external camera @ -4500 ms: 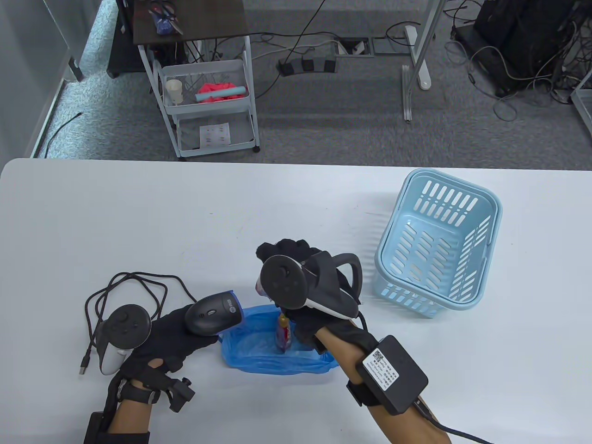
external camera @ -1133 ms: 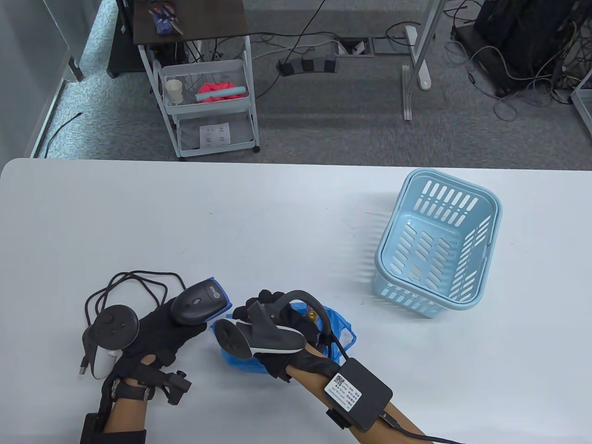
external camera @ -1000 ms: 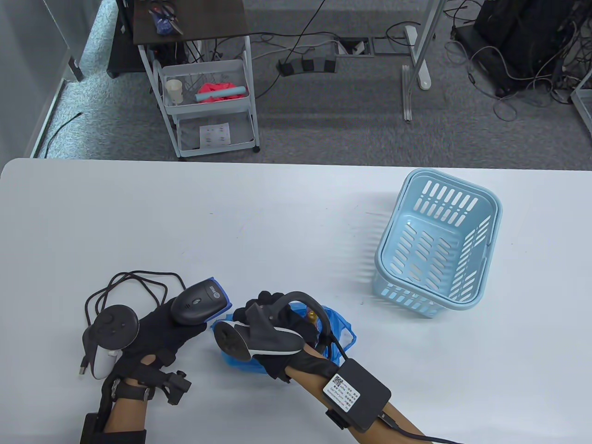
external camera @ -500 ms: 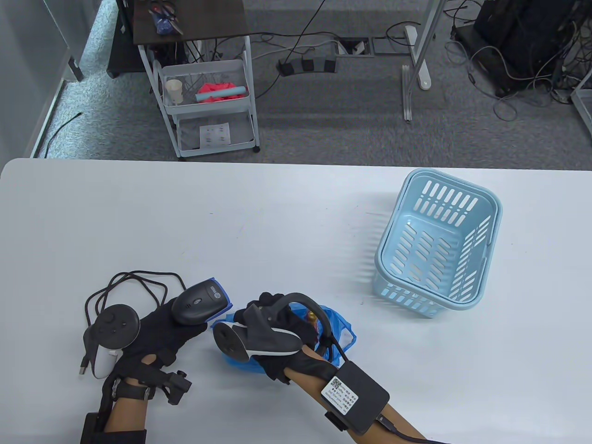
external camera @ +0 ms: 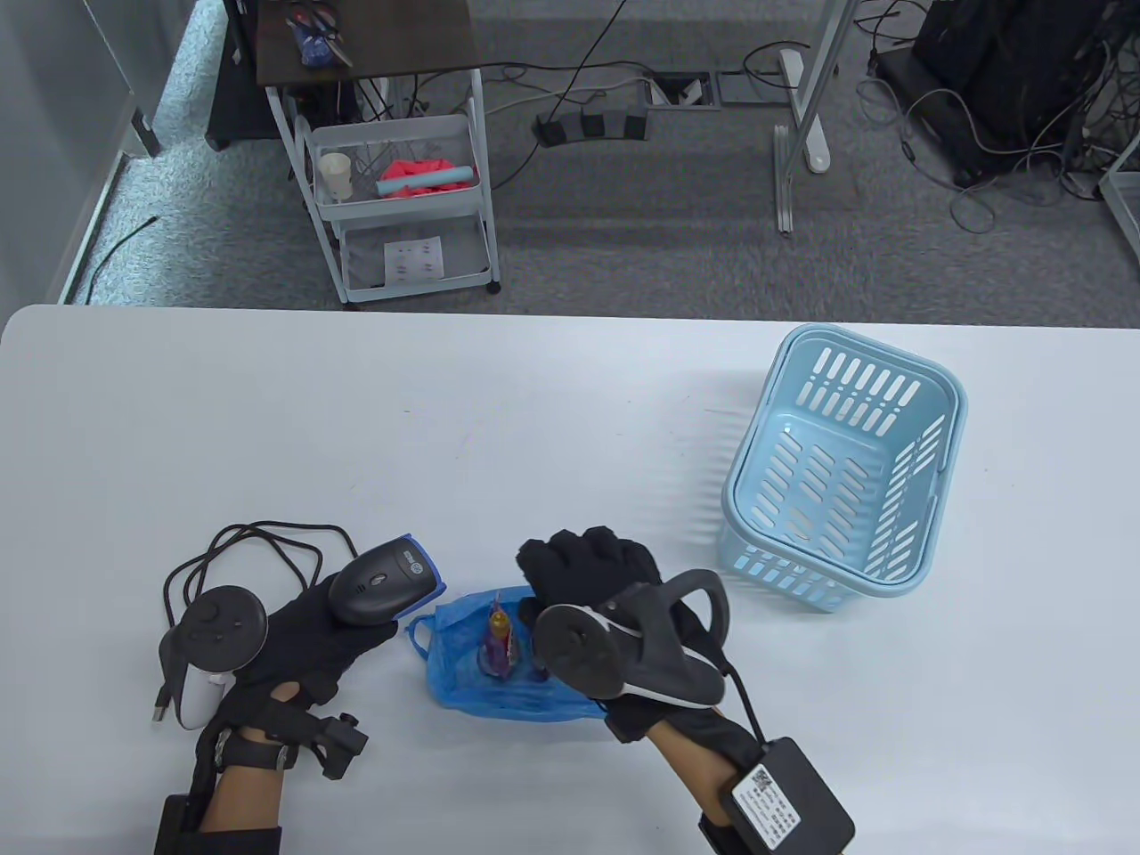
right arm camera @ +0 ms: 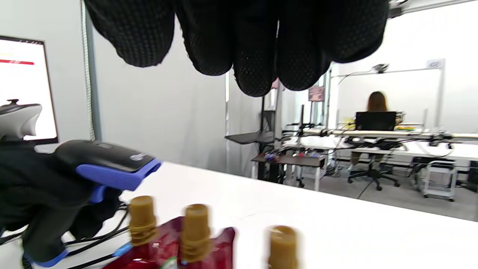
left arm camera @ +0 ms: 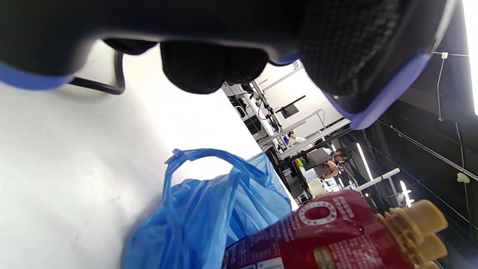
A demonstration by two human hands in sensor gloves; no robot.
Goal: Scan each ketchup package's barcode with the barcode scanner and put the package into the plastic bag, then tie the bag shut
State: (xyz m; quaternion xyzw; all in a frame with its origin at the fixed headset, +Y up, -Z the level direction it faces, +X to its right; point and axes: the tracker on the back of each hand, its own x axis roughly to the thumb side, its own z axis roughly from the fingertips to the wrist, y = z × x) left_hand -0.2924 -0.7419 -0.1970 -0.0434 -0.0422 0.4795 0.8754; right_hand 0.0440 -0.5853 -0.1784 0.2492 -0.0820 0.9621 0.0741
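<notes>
On your white table (external camera: pixel 445 419) a light blue slotted basket (external camera: pixel 846 472) stands near the right edge, tilted a little. Beyond the table's far edge you have grey carpet and a white wire trolley (external camera: pixel 396 191) holding a paper cup (external camera: pixel 336 175) and a red cloth (external camera: pixel 423 169). A black power strip (external camera: pixel 590 126) lies on the floor, with loose cables (external camera: pixel 997 134) at the right.

The plastic bag (external camera: pixel 499 686) lies on the surface (external camera: pixel 534 419) with ketchup packages (external camera: pixel 500 637) standing in it. The scanner (external camera: pixel 385 590) is just left of the bag, the basket (external camera: pixel 842 468) far to its right.
</notes>
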